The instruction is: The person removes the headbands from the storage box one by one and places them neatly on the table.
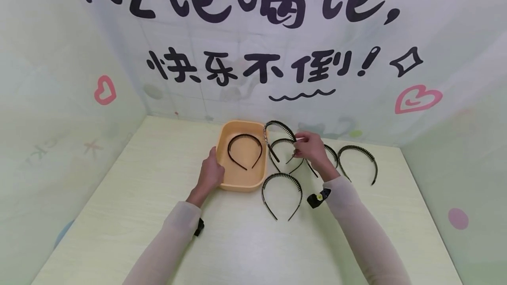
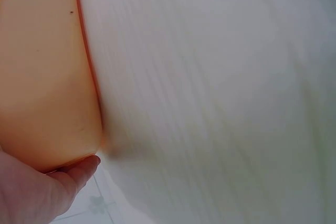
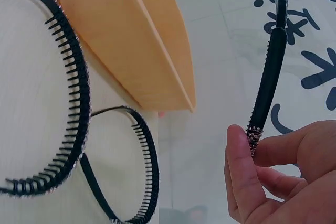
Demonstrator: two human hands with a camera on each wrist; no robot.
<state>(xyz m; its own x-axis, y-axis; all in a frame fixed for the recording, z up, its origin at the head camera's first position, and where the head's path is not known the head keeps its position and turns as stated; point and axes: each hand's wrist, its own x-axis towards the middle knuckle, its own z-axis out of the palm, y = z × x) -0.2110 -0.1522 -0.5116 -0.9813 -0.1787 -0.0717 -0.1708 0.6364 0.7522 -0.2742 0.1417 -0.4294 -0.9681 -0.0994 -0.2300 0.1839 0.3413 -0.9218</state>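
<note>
Orange tray [image 1: 241,187], head view: left hand [image 1: 211,173] grips its near-left side; tray sits just right of that hand, tray headband [image 1: 244,136] inside. Right hand [image 1: 310,149] pinches held headband [image 1: 286,127], which reaches left from its fingers to overlap the tray's right rim; touching or not, can't tell. Loose headbands [image 1: 282,174] lie on worktop [image 1: 158,157] below, under and right of right hand.

Left wrist view: left hand holds tray wall, thing up-left of fingers.

Right wrist view: held headband edge-on, long axis near upright, rising from right hand's fingertips; tray up-left of that hand.
</note>
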